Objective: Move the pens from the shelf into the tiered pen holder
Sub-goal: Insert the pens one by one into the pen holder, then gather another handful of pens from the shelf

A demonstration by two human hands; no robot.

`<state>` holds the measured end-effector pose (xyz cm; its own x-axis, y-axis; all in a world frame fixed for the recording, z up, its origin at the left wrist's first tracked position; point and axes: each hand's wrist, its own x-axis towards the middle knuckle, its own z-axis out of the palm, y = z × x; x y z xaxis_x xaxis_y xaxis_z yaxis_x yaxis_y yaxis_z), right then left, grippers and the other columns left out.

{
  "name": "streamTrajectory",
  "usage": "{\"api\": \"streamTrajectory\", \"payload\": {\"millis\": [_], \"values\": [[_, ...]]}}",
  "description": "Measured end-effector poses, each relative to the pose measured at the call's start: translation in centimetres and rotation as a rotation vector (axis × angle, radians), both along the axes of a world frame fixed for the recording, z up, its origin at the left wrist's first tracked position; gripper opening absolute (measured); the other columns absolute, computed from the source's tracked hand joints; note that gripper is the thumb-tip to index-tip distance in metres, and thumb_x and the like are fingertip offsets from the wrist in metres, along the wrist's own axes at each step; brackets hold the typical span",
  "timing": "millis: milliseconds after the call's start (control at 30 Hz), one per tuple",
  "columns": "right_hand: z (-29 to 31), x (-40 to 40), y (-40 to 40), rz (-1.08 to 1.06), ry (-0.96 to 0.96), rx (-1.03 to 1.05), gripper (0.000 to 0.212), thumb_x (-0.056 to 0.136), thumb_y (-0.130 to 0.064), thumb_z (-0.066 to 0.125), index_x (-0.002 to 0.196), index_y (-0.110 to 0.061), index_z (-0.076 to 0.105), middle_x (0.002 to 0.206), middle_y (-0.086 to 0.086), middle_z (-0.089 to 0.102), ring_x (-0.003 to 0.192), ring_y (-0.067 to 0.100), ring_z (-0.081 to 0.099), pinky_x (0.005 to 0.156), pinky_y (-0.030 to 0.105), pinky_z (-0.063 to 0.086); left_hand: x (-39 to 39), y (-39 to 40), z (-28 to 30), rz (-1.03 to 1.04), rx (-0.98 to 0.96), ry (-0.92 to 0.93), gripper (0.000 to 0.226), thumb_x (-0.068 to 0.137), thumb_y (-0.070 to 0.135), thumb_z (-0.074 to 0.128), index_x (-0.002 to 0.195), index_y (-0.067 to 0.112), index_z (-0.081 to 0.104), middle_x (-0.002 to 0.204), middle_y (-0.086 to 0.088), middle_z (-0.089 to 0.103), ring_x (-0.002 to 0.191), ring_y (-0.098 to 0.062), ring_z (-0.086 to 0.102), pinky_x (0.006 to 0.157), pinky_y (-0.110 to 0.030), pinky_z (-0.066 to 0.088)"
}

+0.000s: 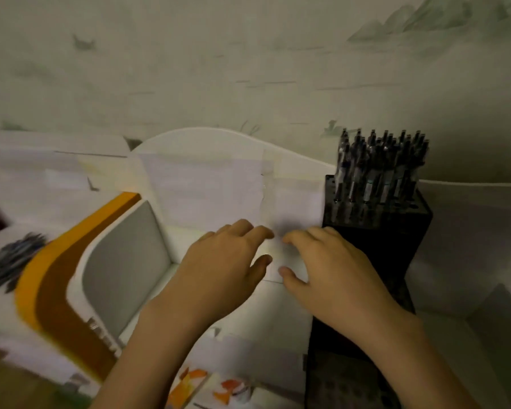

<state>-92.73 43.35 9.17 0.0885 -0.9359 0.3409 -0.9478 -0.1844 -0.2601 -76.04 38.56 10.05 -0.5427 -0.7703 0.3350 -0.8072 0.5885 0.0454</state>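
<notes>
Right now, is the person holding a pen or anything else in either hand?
Nothing is held. The left hand and right hand hang with loosely curled, empty fingers beside the black pen holder.

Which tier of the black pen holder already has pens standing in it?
The top, rearmost tier of the pen holder, against the wall: a cluster of pens stands upright there. The lower tiers nearer the camera show only empty holes.

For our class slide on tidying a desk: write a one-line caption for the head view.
Both hands, left and right, hover empty beside the black tiered pen holder, its top tier packed with pens.
</notes>
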Motion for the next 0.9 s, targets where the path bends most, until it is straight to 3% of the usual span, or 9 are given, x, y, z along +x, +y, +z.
{"api": "streamTrajectory", "payload": {"millis": [300,433,567,633,767,900], "values": [[-0.1,7.4,-2.3,0.221,0.001,0.022,0.047,0.094,-0.049,0.052,0.136,-0.034,0.040,0.129,-0.011,0.053,0.113,0.009,0.052,0.086,0.023,0.047,8.2,2.5,-0.3,0.204,0.035,0.001,0.042,0.099,0.048,0.040,0.139,0.040,0.035,0.140,0.015,0.048,0.121,-0.009,0.053,0.100,-0.027,0.045],[-0.4,12.4,-2.8,0.315,-0.005,0.019,0.048,0.094,-0.051,0.050,0.138,-0.035,0.039,0.135,-0.012,0.050,0.118,0.009,0.051,0.092,0.022,0.047,13.0,3.3,-0.6,0.273,0.061,0.016,0.042,0.098,0.048,0.041,0.139,0.040,0.036,0.142,0.016,0.046,0.121,-0.009,0.051,0.097,-0.025,0.046],[-0.6,18.5,-3.6,0.399,0.001,0.001,0.045,0.094,-0.048,0.052,0.136,-0.035,0.041,0.130,-0.012,0.053,0.115,0.008,0.052,0.088,0.020,0.045,19.2,3.7,-0.9,0.329,0.093,0.014,0.042,0.098,0.047,0.043,0.139,0.037,0.038,0.142,0.015,0.045,0.113,-0.008,0.055,0.089,-0.021,0.045],[-0.6,22.0,-4.2,0.430,0.006,-0.007,0.042,0.095,-0.046,0.052,0.134,-0.034,0.043,0.127,-0.012,0.054,0.114,0.009,0.052,0.088,0.022,0.047,22.9,3.6,-0.9,0.355,0.096,0.010,0.042,0.098,0.046,0.044,0.139,0.038,0.037,0.142,0.014,0.044,0.110,-0.009,0.055,0.084,-0.022,0.045],[-0.5,30.1,-5.6,0.459,0.004,-0.019,0.035,0.094,-0.045,0.053,0.127,-0.035,0.047,0.123,-0.012,0.055,0.111,0.011,0.053,0.085,0.026,0.048,30.7,3.1,-0.6,0.374,0.086,-0.004,0.041,0.099,0.044,0.045,0.138,0.036,0.037,0.137,0.011,0.048,0.117,-0.013,0.053,0.090,-0.033,0.051],[-0.8,38.2,-7.3,0.455,0.030,-0.046,0.032,0.091,-0.042,0.054,0.122,-0.032,0.051,0.118,-0.009,0.056,0.111,0.015,0.051,0.081,0.033,0.051,38.8,2.2,-0.6,0.387,0.085,0.013,0.044,0.099,0.047,0.043,0.141,0.039,0.034,0.140,0.014,0.047,0.119,-0.009,0.052,0.090,-0.026,0.047]]}}
